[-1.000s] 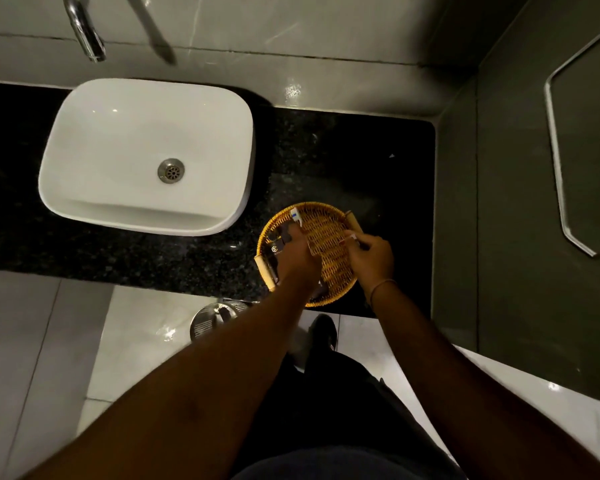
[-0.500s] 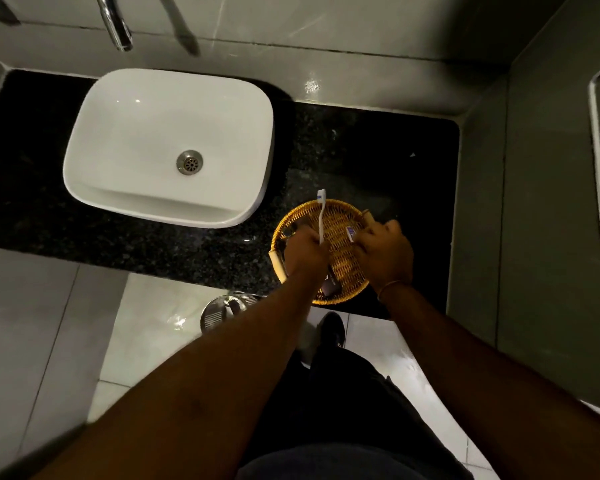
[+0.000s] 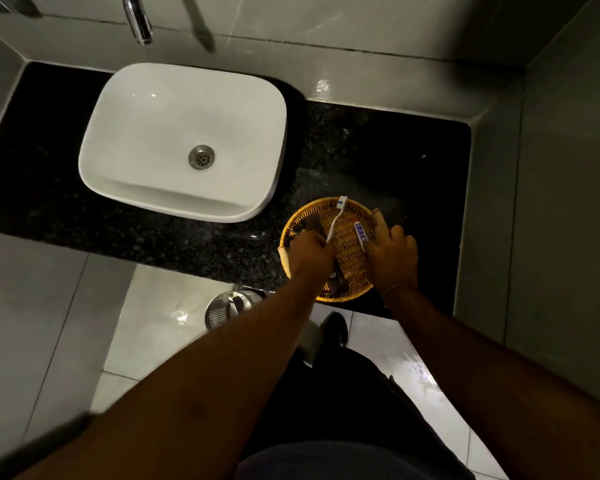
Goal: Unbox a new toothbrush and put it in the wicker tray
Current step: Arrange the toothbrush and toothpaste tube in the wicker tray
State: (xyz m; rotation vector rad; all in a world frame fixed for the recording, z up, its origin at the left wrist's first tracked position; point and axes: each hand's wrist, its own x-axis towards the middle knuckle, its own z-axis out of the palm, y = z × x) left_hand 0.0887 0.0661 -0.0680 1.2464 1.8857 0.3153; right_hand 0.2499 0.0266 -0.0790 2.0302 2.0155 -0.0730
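Observation:
A round wicker tray (image 3: 350,208) sits on the black granite counter, right of the basin. My left hand (image 3: 310,249) is over the tray's left side, shut on the handle of a white toothbrush (image 3: 336,220) whose blue-and-white head points away over the tray's far rim. My right hand (image 3: 390,252) is over the tray's right side, holding a small white and blue tube (image 3: 360,233). A dark box (image 3: 336,280) lies in the tray, partly hidden under my left wrist.
A white basin (image 3: 184,140) sits on the counter (image 3: 378,157) with a chrome tap (image 3: 139,19) behind it. A steel bin (image 3: 232,303) stands on the tiled floor below the counter edge. Grey walls close in on the right.
The toothbrush has come up in my left hand, its head now over the tray's far rim. My right hand has shifted a little right with the tube. The camera moved.

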